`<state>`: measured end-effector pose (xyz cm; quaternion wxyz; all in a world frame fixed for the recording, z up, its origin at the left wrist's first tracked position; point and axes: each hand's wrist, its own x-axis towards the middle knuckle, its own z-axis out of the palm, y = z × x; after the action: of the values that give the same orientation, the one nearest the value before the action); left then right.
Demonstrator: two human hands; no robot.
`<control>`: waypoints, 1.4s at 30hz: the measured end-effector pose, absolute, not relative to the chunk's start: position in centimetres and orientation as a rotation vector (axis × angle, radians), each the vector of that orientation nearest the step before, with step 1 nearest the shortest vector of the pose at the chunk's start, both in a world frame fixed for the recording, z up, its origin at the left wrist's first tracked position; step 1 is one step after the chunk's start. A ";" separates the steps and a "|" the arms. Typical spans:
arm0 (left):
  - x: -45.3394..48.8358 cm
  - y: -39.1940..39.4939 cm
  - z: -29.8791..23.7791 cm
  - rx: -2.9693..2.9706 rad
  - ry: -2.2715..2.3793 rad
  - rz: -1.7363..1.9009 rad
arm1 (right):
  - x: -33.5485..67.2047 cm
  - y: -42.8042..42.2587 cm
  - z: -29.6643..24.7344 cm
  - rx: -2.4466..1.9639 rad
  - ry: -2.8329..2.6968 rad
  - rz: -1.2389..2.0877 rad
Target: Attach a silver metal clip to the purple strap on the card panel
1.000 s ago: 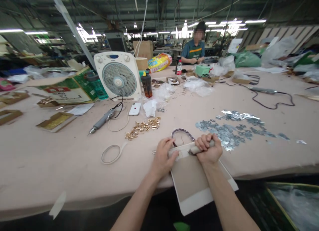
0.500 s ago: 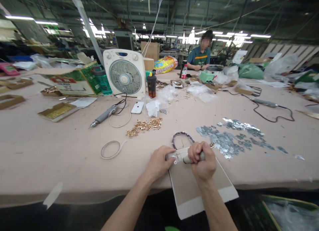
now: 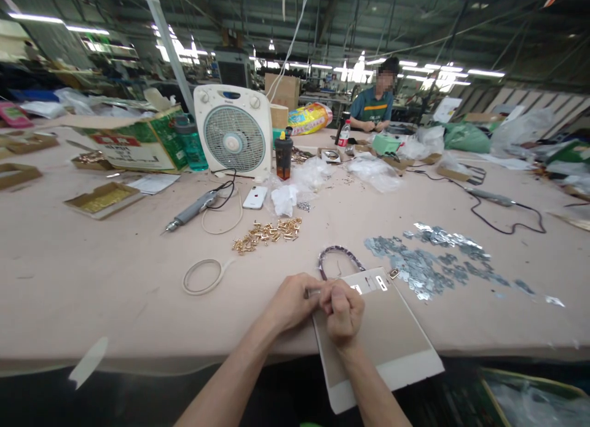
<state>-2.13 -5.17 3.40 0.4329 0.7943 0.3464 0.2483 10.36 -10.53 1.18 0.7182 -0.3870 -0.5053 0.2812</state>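
A flat beige panel (image 3: 391, 322) with pale borders lies at the table's front edge, its lower end overhanging. My left hand (image 3: 290, 301) is closed at its upper left corner, fingers bent over the edge. Beside it, my right hand (image 3: 343, 313) makes a fist around a pale-handled tool, mostly hidden now; its working end is out of sight. Small metal plates (image 3: 381, 283) sit along the panel's top edge. Behind that edge curves a dark wrapped handle loop (image 3: 341, 250), with a gold-coloured metal fitting (image 3: 393, 273) at the panel's right corner.
Loose silver plates (image 3: 419, 270) spread to the right; gold-coloured hardware (image 3: 267, 233) is heaped left of centre. An electric screwdriver (image 3: 191, 211), a tape ring (image 3: 203, 276), a phone (image 3: 255, 197) and a fan (image 3: 233, 132) stand or lie leftward. A co-worker (image 3: 373, 104) sits across the table.
My right hand has moved left with the tool, from the panel's top middle to beside my left hand. Plates on the panel's top edge are now uncovered.
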 end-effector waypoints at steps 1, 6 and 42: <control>-2.2 -5.2 3.5 1.979 0.866 0.615 | 10.2 -10.3 1.3 -0.907 -1.147 0.616; -2.2 -6.2 3.0 2.048 0.933 0.687 | 10.2 -9.2 1.8 -1.054 -1.133 0.685; -1.5 -7.1 1.3 2.155 0.975 0.766 | 11.6 -8.8 3.1 -0.823 -1.054 0.982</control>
<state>-1.54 -7.09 1.32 0.3219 0.8207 0.3712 0.2916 11.57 -8.75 3.12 0.6753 -0.3658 -0.4686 0.4366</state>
